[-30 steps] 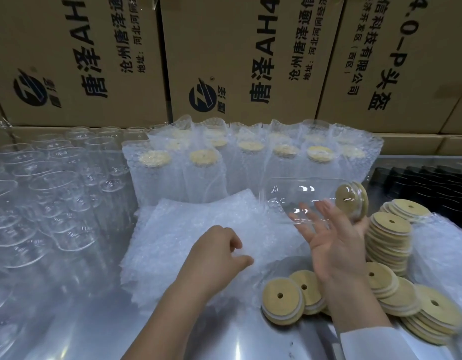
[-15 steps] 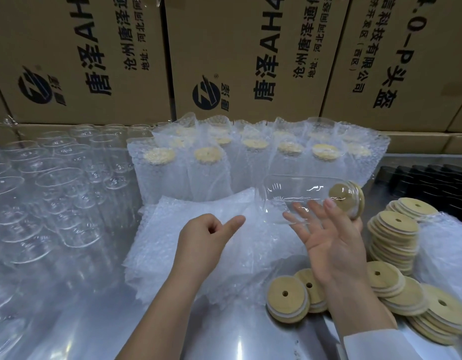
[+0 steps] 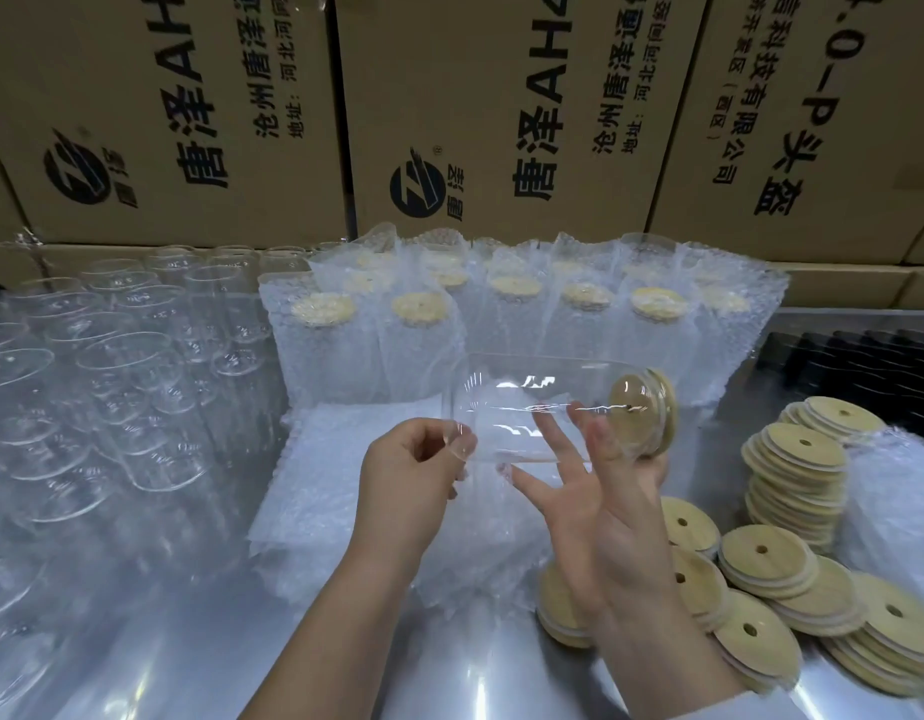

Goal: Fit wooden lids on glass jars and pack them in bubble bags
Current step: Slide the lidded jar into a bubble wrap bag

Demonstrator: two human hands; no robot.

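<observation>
view: head, looking down over the table
glass jar: held on its side in the air above the flat bubble bags, base to the left, mouth to the right
wooden lid: seated in the jar's mouth, standing on edge at the right end
left hand: fingers curled, thumb and fingertips clamped on the jar's base rim
right hand: palm up under the lid end, fingers straight and spread apart, touching the glass from below
loose lids: stacked and fanned out on the table to the right of the right hand
packed jars: upright in bubble bags in rows behind the held jar
empty jars: crowded together, open, on the left
cardboard boxes: a printed wall of them at the back
</observation>
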